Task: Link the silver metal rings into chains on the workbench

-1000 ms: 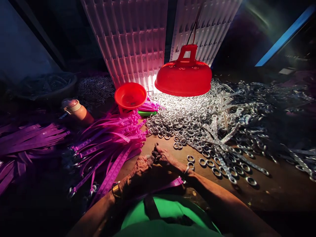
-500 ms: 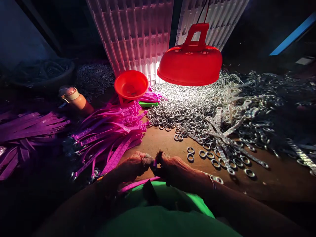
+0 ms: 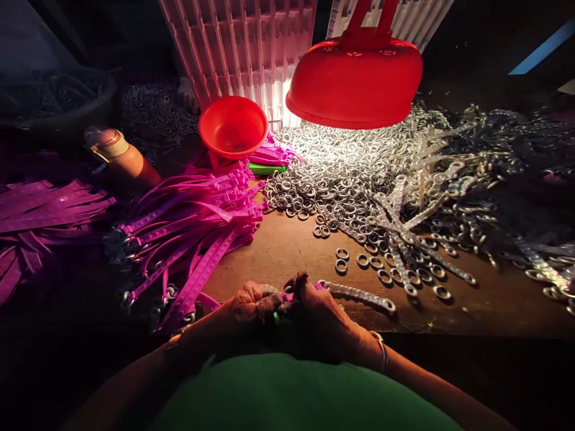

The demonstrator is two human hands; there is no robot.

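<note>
My left hand [image 3: 251,302] and right hand [image 3: 327,317] pinch strap [image 3: 288,297] by surface's [image 3: 278,251] near edge; chain [image 3: 359,291] could slide off if tugged.

pink strap [image 3: 288,297]: gripped, mostly hidden, short bits showing | silver braided strip [image 3: 359,291]: stretched out, ringed outer end, beside strap

Both forearms [image 3: 431,382] angle inward, left hand [image 3: 251,302] and right hand [image 3: 327,312] close together, fingers [image 3: 269,304] curled.
</note>
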